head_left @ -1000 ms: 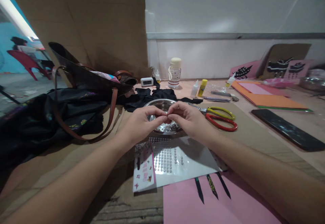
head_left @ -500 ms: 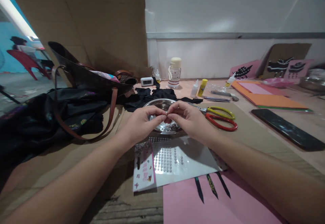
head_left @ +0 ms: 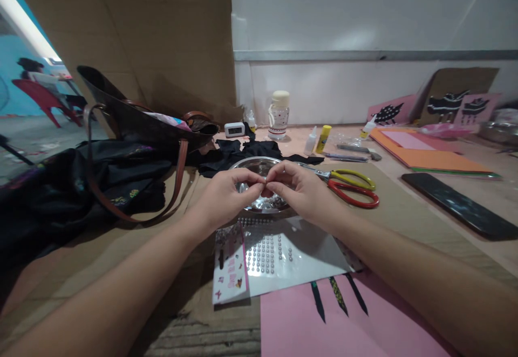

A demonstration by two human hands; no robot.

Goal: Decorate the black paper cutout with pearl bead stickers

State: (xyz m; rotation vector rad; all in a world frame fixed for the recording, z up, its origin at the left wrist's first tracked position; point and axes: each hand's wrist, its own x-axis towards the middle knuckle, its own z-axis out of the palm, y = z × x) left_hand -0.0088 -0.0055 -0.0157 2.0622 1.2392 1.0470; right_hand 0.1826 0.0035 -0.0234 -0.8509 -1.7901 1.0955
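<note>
Table covered in brown cardboard; cardboard sheet and white wall behind. Print on gem sticker sheet illegible. Fingers of left hand and right hand pinched closed, tips meeting over steel bowl, on something too small to identify, possibly a gem. Scissors just to the right. Pose unchanged from half a second ago.

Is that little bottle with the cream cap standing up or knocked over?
Upright: the bottle stands on its base at the back of the table, its cream cap on top.
</note>
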